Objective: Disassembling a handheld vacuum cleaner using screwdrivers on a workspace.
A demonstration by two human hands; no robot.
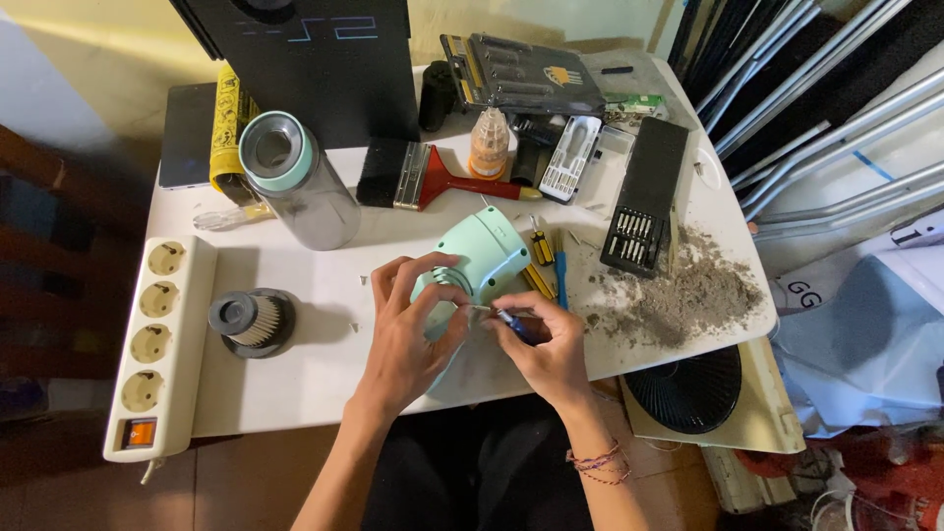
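White table [295, 393], cluttered: left hand [408, 329] wraps the mint-green housing [482, 256], its long axis pointing away; right hand [546, 349] pinches a blue-handled screwdriver [511, 320], tip touching the housing's near end.

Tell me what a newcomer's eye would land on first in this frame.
Both hands meet mid-table on a mint-green device: the left hand grips its body, the right hand holds a blue screwdriver to it. A dust pile spreads at the right edge, and a white power strip lies along the left.

Screwdriver tip [489, 313] behind fingers.
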